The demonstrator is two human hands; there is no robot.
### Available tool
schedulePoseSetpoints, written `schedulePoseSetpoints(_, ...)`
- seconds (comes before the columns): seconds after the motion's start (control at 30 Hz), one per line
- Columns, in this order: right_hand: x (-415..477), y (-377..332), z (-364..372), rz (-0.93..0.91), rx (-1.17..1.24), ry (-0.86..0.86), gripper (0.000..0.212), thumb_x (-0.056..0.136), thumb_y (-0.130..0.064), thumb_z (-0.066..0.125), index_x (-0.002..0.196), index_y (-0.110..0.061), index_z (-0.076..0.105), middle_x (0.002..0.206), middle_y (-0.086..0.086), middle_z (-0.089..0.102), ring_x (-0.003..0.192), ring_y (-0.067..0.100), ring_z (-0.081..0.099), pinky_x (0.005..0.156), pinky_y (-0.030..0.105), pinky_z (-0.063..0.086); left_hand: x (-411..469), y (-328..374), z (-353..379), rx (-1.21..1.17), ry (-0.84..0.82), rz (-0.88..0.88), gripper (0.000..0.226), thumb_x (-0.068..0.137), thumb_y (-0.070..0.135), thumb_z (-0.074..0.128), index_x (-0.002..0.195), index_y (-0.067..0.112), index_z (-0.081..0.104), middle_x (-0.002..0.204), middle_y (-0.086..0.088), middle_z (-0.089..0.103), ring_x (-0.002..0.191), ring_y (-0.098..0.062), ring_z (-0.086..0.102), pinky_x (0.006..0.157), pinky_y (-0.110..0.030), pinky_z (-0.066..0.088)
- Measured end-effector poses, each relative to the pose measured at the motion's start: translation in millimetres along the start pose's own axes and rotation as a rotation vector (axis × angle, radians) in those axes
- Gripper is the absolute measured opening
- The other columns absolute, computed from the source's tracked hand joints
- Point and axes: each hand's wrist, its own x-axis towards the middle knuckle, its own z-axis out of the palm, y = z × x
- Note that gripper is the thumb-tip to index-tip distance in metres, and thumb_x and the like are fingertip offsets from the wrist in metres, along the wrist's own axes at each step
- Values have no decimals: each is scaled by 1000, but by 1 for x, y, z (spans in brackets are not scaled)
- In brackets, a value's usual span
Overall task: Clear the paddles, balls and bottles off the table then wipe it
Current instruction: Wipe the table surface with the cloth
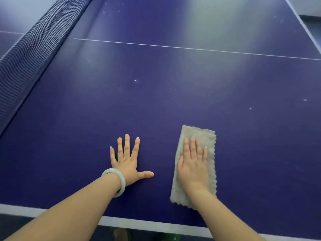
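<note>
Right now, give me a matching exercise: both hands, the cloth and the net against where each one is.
1 left hand; 2 right hand; 3 cloth; 4 net.
A stretched across the table at far left; B spread on bare table; C pressing the cloth; D under a palm.
Pairs: 1-B, 2-C, 3-D, 4-A.

You have no writing, brand, number or sign to read here. The table [156, 105] carries only plain white lines [173, 46], and the cloth [208, 138] under your right hand [192, 167] shows no label or print.
</note>
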Motion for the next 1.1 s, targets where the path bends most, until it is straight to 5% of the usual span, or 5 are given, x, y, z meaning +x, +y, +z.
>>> schedulePoseSetpoints(0.2, 49, 5, -6, -702, -45, -158, 61, 92, -29, 34, 152, -17, 36, 159, 4, 32, 147, 22, 29, 120, 44, 12, 1, 0, 1, -7, 13, 4, 132, 65, 89, 52, 130, 34, -49, 141, -3, -57, 133, -30, -48, 113, -55, -23)
schedulePoseSetpoints(0.4, 73, 98, -27, 343, 19, -57, 59, 102, -31, 15, 158, -20, 1, 166, 1, -2, 153, 17, -6, 123, 44, -6, 0, 0, -1, -1, -2, 1, 131, 66, 90, 50, 130, 33, -49, 141, -3, -57, 132, -30, -49, 112, -55, -24)
schedulePoseSetpoints(0.5, 49, 56, -17, 445, -7, 3, 60, 102, -29, 16, 157, -14, -4, 166, 7, -5, 153, 24, -7, 123, 49, -5, 1, 1, -1, -7, -7, 3, 131, 66, 90, 50, 131, 33, -50, 139, -3, -58, 131, -30, -49, 112, -55, -24)
schedulePoseSetpoints(0.77, 68, -27, -7, -591, 26, -180, 62, 97, -34, 18, 157, -20, 22, 164, 0, 16, 153, 18, 9, 123, 42, 2, 0, -1, -1, -32, 9, 8, 131, 65, 89, 52, 129, 36, -49, 137, 0, -60, 132, -28, -50, 114, -54, -24)
schedulePoseSetpoints(1.1, 53, 86, -21, 533, 41, 25, 61, 102, -30, 17, 158, -12, 0, 166, 9, 0, 153, 25, -2, 123, 50, 0, 1, -2, 0, -24, -2, 12, 132, 65, 90, 51, 134, 34, -47, 139, -2, -59, 131, -29, -50, 112, -55, -24)
